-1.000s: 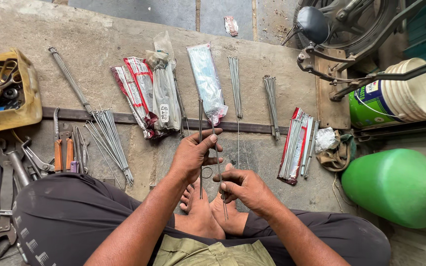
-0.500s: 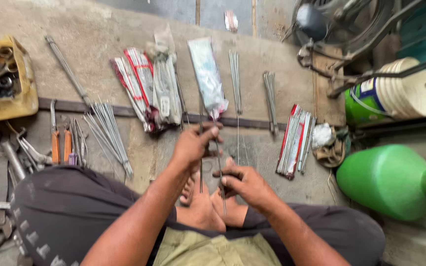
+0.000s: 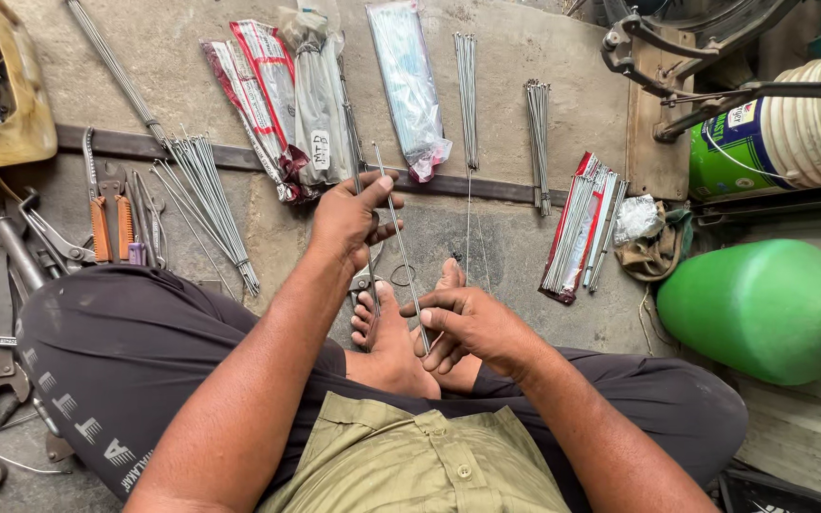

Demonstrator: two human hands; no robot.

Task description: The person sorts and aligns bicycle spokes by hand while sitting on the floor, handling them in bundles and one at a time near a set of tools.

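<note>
A person is sitting cross-legged. Nearest, the right hand [image 3: 467,328] is pinching the lower end of a thin metal spoke [image 3: 399,249]. Just beyond, the left hand [image 3: 349,220] is gripping pliers [image 3: 365,275], fingers curled together. Farther past the spoke, spoke bundles [image 3: 467,90] are lying on the floor.

The yellow tray [image 3: 11,133] and white bucket [image 3: 819,123] are cut off by the frame's edges.

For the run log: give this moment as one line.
left hand: grips pliers | right hand: pinches thin metal spoke | spoke: slanted between hands, above bare feet | nearby: spoke bundles on floor
</note>
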